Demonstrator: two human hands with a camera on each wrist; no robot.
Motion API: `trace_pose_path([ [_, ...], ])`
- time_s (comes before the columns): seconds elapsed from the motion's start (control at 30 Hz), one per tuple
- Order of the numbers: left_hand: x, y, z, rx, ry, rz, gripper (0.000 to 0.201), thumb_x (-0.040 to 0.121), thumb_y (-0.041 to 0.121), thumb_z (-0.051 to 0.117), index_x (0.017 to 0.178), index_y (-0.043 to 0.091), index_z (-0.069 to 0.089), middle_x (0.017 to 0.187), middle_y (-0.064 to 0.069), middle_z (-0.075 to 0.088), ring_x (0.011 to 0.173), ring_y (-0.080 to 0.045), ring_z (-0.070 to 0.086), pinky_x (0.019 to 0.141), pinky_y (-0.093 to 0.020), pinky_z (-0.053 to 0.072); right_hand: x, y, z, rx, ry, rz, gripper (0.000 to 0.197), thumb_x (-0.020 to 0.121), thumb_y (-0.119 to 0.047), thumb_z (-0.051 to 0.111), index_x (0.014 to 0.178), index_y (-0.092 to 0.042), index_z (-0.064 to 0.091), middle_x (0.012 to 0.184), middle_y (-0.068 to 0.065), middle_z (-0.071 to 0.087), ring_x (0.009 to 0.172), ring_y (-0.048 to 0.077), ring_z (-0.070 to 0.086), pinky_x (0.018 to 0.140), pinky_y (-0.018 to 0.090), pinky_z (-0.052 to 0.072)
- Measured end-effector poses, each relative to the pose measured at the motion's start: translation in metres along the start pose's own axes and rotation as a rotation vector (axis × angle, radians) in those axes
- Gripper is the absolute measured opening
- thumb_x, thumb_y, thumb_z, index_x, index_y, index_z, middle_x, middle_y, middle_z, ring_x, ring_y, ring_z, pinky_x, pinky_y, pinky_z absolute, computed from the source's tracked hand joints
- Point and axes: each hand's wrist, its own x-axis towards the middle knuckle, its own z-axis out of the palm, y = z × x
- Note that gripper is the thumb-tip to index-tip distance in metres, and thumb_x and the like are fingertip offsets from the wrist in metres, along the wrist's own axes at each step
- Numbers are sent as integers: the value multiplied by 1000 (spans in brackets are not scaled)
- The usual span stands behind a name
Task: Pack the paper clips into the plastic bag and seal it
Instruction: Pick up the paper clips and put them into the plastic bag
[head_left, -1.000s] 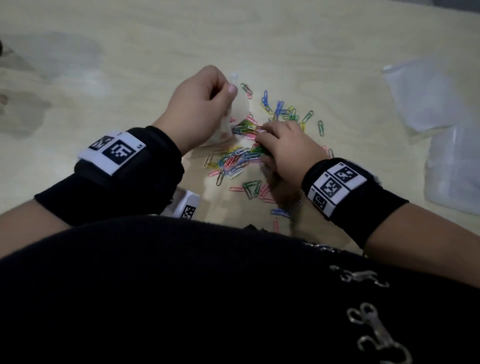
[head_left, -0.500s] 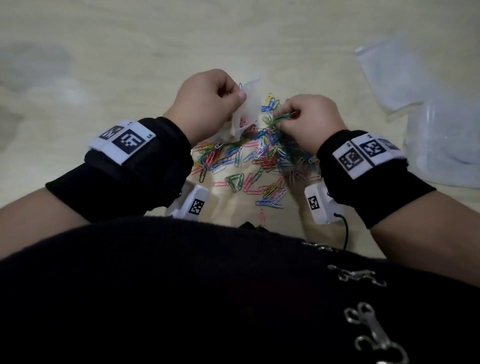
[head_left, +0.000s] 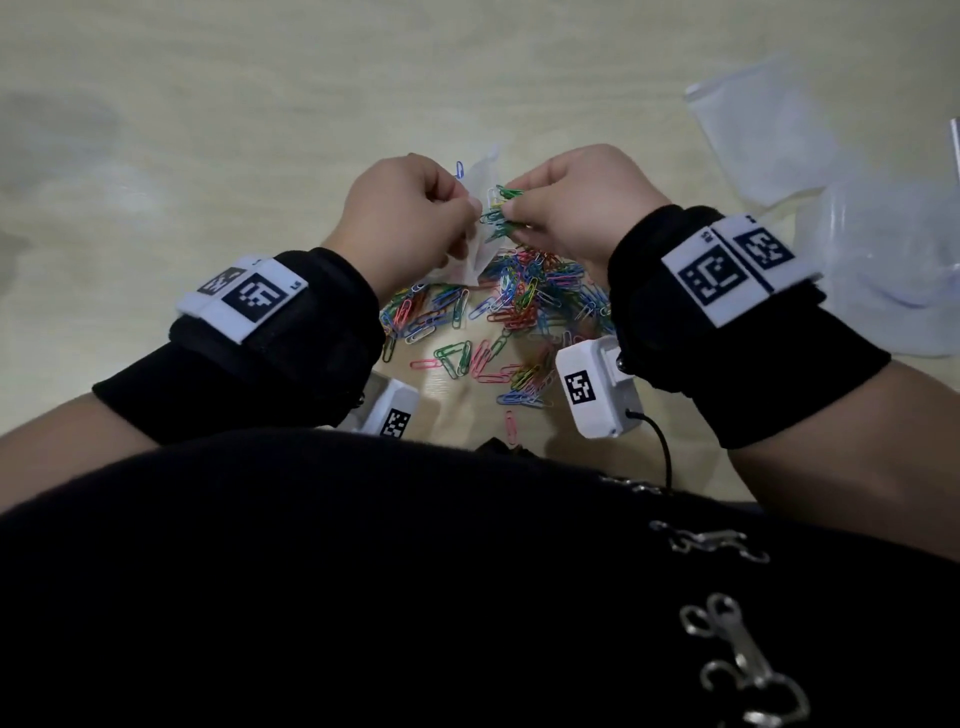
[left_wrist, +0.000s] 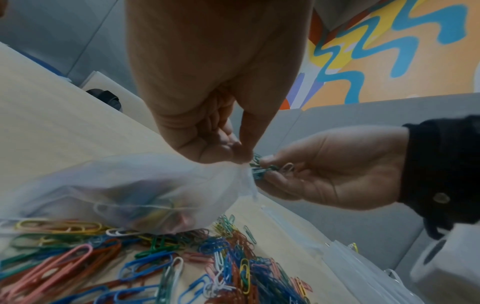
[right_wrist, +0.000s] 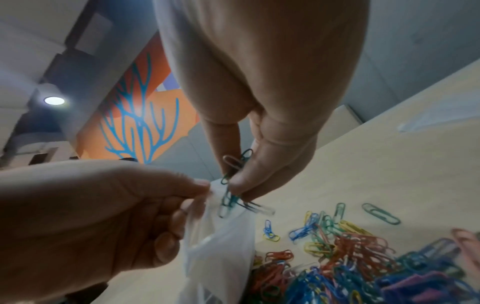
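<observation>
My left hand pinches the rim of a small clear plastic bag and holds it up above the table; the bag hangs down with a few clips inside. My right hand pinches a bunch of mostly green paper clips right at the bag's mouth. A heap of coloured paper clips lies on the wooden table beneath both hands, also in the left wrist view and the right wrist view.
Further clear plastic bags lie on the table at the right, with another clear plastic piece beside them. A single blue clip lies beyond the left hand. My dark-clothed body fills the near edge.
My right hand rose from the heap with a bunch of clips and came to the bag's mouth. My left hand kept hold of the bag.
</observation>
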Motion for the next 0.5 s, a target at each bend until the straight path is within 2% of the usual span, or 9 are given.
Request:
trace_pose_path([
  [0.07,0,-1,0,-12,8,-6,17,86,15,61,69,16,63,68,-9,69,62,-24,63,60,-30,51,-2,-5,0,-142,-24,-44,12,83,-8,64,92,-13,70,94,7,69,100,26,68,88,38,57],
  [0.13,0,-2,-1,-29,18,-16,17,85,16,61,68,16,63,66,-8,69,63,-26,63,60,-31,51,-4,-10,1,-215,-60,-62,27,83,-8,59,110,-8,66,112,13,68,107,28,65,91,41,55],
  [0.17,1,-2,-1,-34,22,-20,18,86,16,61,68,17,62,65,-8,68,62,-26,62,60,-31,50,-5,-12,2,-216,-76,-74,30,84,-6,57,114,-8,64,115,15,67,107,29,65,91,42,55],
  [0.23,1,-2,-2,-40,29,-28,20,86,15,61,66,18,61,64,-6,67,62,-25,61,58,-29,49,-8,-14,2,-115,-56,-77,30,87,-4,53,114,-13,62,113,15,66,101,27,67,86,40,58],
  [0.3,1,-1,-4,-42,39,-34,21,87,15,61,66,18,60,64,-5,66,58,-22,60,56,-27,48,-9,-8,-2,-56,45,-95,22,89,-8,50,104,-20,61,105,9,67,95,23,68,80,39,60],
  [0.37,2,-2,-5,-41,48,-38,20,88,15,61,68,18,61,64,-4,66,51,-15,59,52,-24,47,-5,4,-11,-309,144,-121,16,89,-18,53,102,-23,61,106,6,65,99,23,65,88,39,55],
  [0.4,2,-2,-6,-37,50,-39,19,88,15,61,69,16,61,65,-3,66,48,-11,58,51,-22,46,-5,13,-14,-498,144,-109,23,88,-26,56,110,-21,59,114,6,62,105,24,61,93,37,51],
  [0.43,3,-3,-6,-32,49,-41,17,89,15,60,72,14,62,65,-2,66,46,-8,58,49,-22,45,-5,22,-14,-660,117,-80,38,87,-36,59,121,-20,54,124,8,57,112,26,57,97,36,47],
  [0.5,3,-3,-6,-29,42,-41,14,89,16,60,79,8,64,66,-1,66,45,-6,58,48,-22,44,-7,41,-9,-841,19,-69,70,82,-53,63,140,-24,37,140,10,41,124,31,46,103,41,40],
])
